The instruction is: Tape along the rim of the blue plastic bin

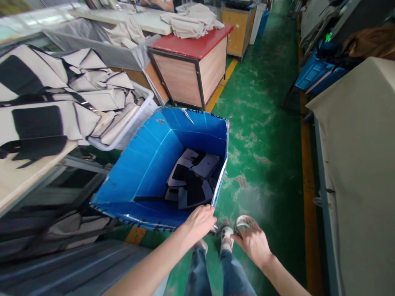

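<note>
the left hand point(200, 222) is covering the near corner of the blue bin point(148, 164), its fingertips curling out of sight over the rim. the right hand point(253, 241) is hiding part of a roll of tape point(243, 222). both forearms are running off the bottom edge. the dark fabric pieces point(193, 179) are overlapping, so their count is staying unclear.

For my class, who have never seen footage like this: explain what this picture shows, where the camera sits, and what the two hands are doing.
The single picture comes from a camera worn on a person's head, looking down at their own bare hands. The left hand grips the near corner of a blue plastic box standing on the green floor. Dark and grey fabric pieces lie inside it. The right hand holds a roll of clear tape. A white bin of beige fabric pieces sits to the left.
</note>
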Demonstrator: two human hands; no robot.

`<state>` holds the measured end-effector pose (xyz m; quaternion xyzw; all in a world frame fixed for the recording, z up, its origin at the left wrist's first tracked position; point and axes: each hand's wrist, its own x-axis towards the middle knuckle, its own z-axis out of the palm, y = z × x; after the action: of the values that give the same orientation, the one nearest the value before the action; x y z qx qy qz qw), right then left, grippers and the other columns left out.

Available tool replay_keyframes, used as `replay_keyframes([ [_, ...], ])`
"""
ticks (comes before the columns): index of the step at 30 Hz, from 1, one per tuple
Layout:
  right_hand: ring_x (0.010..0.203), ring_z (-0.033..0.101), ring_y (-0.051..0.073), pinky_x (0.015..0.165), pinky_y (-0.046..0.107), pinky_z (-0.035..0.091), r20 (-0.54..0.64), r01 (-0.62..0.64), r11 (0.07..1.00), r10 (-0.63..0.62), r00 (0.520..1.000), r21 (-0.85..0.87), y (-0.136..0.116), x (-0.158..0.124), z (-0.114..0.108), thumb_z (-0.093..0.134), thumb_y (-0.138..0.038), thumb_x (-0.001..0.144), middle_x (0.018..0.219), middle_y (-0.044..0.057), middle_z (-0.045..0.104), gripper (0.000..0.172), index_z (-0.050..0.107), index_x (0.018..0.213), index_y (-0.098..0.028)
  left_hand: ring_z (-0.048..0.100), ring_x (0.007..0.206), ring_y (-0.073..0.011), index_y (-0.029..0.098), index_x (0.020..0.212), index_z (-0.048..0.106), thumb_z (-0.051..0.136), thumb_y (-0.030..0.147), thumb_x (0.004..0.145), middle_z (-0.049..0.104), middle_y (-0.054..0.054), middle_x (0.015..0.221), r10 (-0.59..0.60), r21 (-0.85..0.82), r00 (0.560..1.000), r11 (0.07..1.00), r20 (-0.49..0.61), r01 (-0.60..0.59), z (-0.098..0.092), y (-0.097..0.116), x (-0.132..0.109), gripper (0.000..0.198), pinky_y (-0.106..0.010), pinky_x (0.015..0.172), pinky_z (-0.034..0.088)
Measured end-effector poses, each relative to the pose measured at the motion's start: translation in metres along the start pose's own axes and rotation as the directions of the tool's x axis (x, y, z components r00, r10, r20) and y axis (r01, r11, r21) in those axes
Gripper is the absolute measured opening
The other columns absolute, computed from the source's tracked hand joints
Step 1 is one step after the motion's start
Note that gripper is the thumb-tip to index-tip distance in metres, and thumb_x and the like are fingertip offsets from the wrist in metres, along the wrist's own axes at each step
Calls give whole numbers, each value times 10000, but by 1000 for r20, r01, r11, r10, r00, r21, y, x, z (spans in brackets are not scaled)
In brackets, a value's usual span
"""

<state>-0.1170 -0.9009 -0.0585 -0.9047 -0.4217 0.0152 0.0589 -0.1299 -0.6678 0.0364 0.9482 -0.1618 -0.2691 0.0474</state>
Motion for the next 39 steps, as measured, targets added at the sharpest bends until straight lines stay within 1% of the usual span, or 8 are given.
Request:
replay_keyframes([
  [3, 496, 541, 179, 573, 321, 430, -14, 20, 1000, -20, 1000, -3, 0, -2, 1, 491, -498, 851, 525, 20, 574, 367, 559, 658, -194, 581, 871, -252, 127, 842, 694, 601, 199, 797, 646, -125, 900, 7, 0, 999, 1000, 31, -7, 3, 4, 13, 126, -307, 670, 422],
  [10, 500, 544, 174, 585, 320, 430, -28, 31, 1000, -31, 999, -1, 4, -1, 4, 475, -489, 865, 526, 7, 568, 355, 556, 686, -193, 586, 852, -268, 100, 820, 696, 677, 230, 736, 649, -143, 879, -2, 6, 1000, 1000, 5, 2, -4, -5, 18, 156, -309, 641, 423],
  [16, 499, 544, 186, 589, 338, 432, -30, 25, 1000, -25, 999, -7, 0, -2, 6, 476, -471, 868, 517, 13, 562, 354, 550, 664, -191, 615, 763, -248, 92, 681, 697, 719, 237, 692, 675, -140, 774, 54, -11, 997, 999, 48, -54, 20, 0, 30, 147, -276, 569, 418],
  [28, 554, 575, 189, 596, 318, 431, 33, -33, 999, 32, 999, 25, 0, -4, 18, 436, -484, 881, 561, 23, 598, 371, 588, 690, -205, 587, 678, -193, 107, 672, 665, 624, 94, 729, 665, -71, 725, 88, -93, 995, 991, -48, -92, 50, 5, 15, 72, -268, 539, 407],
  [33, 618, 604, 186, 639, 299, 439, 75, -77, 996, 73, 994, 43, -5, -2, 23, 399, -507, 889, 616, 43, 628, 401, 616, 738, -206, 606, 744, -210, 110, 713, 672, 637, 124, 735, 671, -90, 788, 45, -107, 997, 993, -64, -52, 33, 5, 3, 43, -274, 612, 450],
  [36, 624, 619, 167, 600, 252, 434, 91, -142, 988, 136, 986, 62, -4, -6, 32, 395, -528, 882, 646, 46, 645, 415, 625, 744, -211, 598, 862, -224, 162, 1006, 636, 563, 243, 827, 643, -98, 957, -74, -197, 978, 980, -193, 36, 13, -8, -20, 210, -303, 703, 470],
  [38, 553, 615, 161, 506, 229, 407, 89, -226, 972, 219, 972, 68, 4, -14, 39, 369, -530, 888, 612, 45, 643, 435, 639, 758, -213, 582, 942, -202, 212, 1212, 494, 536, 324, 851, 610, -77, 1060, -262, -434, 912, 895, -317, 106, 9, -12, -36, 380, -296, 785, 466],
  [39, 496, 602, 162, 455, 225, 383, 85, -270, 960, 264, 961, 73, 11, -20, 43, 349, -531, 892, 569, 43, 633, 455, 647, 760, -214, 582, 945, -182, 223, 1237, 448, 552, 368, 837, 605, -57, 1064, -379, -589, 861, 799, -340, 119, 12, -10, -43, 438, -273, 799, 464],
])
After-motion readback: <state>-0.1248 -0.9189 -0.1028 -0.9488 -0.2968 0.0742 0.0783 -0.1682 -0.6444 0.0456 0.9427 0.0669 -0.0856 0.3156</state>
